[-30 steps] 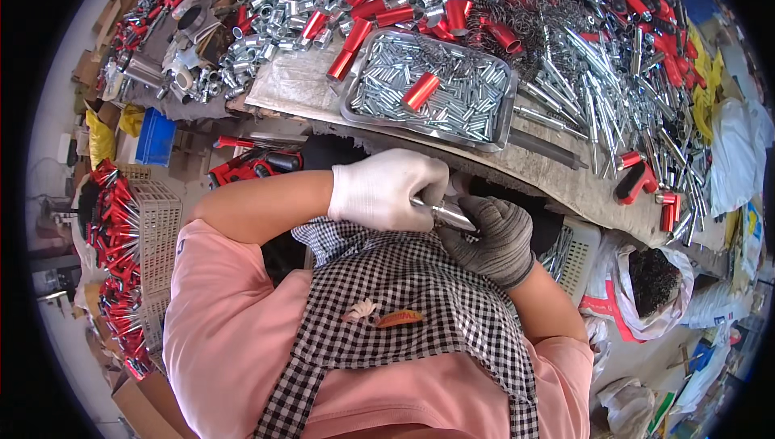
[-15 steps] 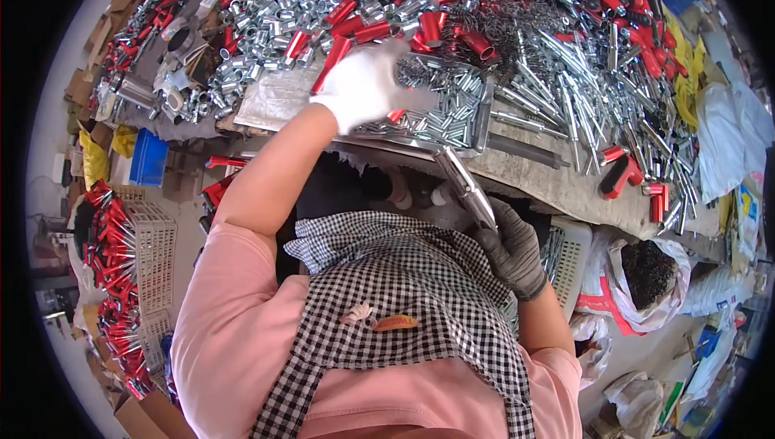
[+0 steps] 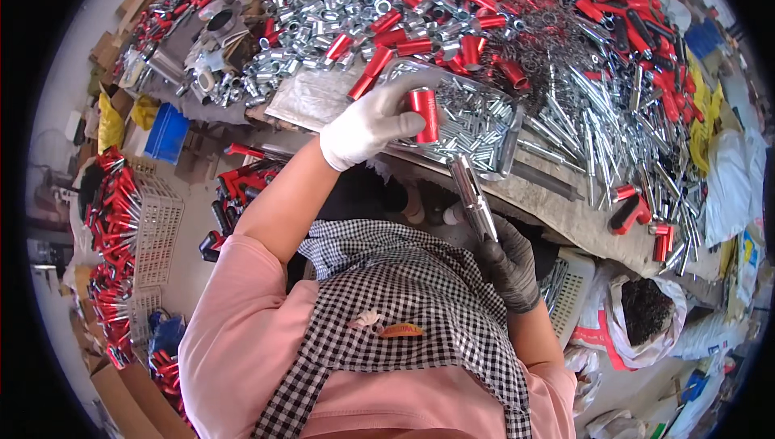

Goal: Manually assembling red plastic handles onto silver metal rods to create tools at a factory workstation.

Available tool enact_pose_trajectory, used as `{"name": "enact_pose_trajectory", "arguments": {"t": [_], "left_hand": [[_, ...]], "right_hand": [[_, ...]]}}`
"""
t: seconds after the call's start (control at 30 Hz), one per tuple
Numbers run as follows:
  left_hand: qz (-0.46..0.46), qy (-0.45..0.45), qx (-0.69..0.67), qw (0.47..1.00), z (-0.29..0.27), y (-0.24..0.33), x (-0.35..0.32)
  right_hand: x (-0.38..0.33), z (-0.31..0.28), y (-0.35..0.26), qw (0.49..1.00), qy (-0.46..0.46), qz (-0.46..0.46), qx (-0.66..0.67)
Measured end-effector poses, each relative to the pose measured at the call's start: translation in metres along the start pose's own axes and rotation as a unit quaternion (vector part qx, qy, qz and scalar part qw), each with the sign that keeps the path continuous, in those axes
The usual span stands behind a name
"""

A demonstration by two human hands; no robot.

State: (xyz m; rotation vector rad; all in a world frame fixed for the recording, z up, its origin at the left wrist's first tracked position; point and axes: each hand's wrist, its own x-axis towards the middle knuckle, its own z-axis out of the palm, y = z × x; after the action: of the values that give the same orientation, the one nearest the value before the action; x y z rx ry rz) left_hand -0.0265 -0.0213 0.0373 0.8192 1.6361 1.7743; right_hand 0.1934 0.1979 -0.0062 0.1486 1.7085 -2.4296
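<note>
My left hand [image 3: 367, 126], in a white glove, holds a short red metal sleeve [image 3: 425, 116] between thumb and fingers. It is above the near left part of a clear tray [image 3: 512, 147] of small silver pins and springs. My right hand [image 3: 514, 268], in a dark grey glove, grips the lower end of a shiny slotted metal tube [image 3: 475, 201] just off the bench edge. The tube tilts up and left, its upper end below the tray. Another red sleeve [image 3: 371, 72] lies behind my left hand.
Heaps of silver collars [image 3: 311, 15], springs [image 3: 549, 27], long rods [image 3: 569, 108] and red-and-black handles [image 3: 638, 23] cover the bench [image 3: 601, 217]. Crates [image 3: 157, 221] of red-handled parts stand at left. An open white sack [image 3: 613, 310] of dark bits is at right.
My left hand, blurred over the tray before, now shows a red sleeve in its fingers. My right hand still grips the metal tube. The whole view has shifted slightly.
</note>
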Motion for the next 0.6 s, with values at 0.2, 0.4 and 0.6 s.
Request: {"name": "enact_pose_trajectory", "arguments": {"t": [0.2, 0.4, 0.6], "left_hand": [[0.003, 0.016, -0.134, 0.991, 0.009, -0.005, -0.014], [-0.004, 0.054, -0.04, 0.998, 0.022, -0.004, -0.009], [-0.1, -0.066, 0.279, 0.953, 0.003, 0.027, -0.017]], "right_hand": [[0.001, 0.002, 0.004, 0.999, -0.008, 0.023, 0.033], [0.006, 0.011, 0.006, 0.999, -0.003, 0.017, 0.051], [0.005, 0.006, -0.005, 0.998, 0.039, -0.043, 0.02]]}}
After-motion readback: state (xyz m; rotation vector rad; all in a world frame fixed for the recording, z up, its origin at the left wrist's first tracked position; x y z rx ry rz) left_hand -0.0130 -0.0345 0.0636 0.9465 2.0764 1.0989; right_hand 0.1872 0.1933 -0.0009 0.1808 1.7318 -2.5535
